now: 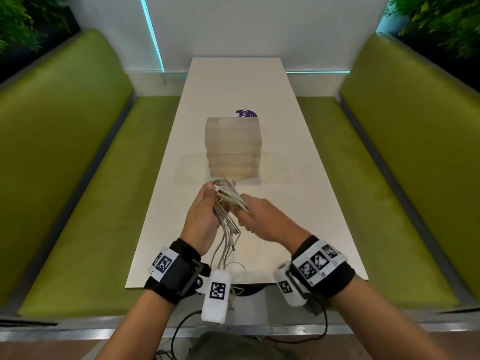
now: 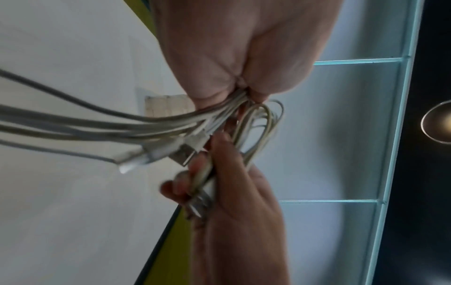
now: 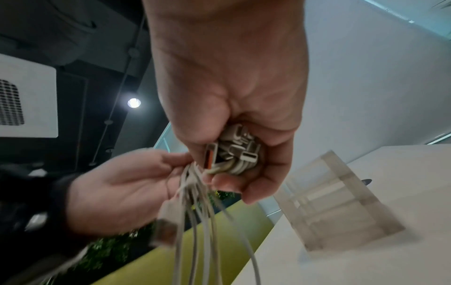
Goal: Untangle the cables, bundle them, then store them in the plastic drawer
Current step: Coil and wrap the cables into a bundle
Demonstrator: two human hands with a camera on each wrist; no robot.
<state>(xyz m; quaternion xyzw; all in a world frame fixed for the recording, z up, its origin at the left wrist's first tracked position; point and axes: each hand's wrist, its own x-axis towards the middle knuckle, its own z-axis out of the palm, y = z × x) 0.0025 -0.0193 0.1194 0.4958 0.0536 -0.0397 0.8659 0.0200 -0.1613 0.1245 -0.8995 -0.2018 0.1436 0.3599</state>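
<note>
A bunch of white cables (image 1: 228, 194) is held up over the table in front of the clear plastic drawer unit (image 1: 233, 149). My left hand (image 1: 211, 196) grips the bunch from the left, fingers curled round the looped strands (image 2: 258, 119). My right hand (image 1: 240, 211) grips it from the right, fingers closed on a cluster of plugs (image 3: 236, 154). Several loose ends with USB plugs (image 1: 230, 237) hang below the hands towards the table's near edge. In the right wrist view the drawer unit (image 3: 341, 200) stands to the right, its drawers shut.
The narrow white table (image 1: 298, 203) runs away from me between two green benches (image 1: 78, 178) (image 1: 402, 165). A purple round item (image 1: 245, 114) lies behind the drawer unit. A flat clear sheet (image 1: 189, 170) lies under it. Some cable (image 1: 236, 266) trails over the near edge.
</note>
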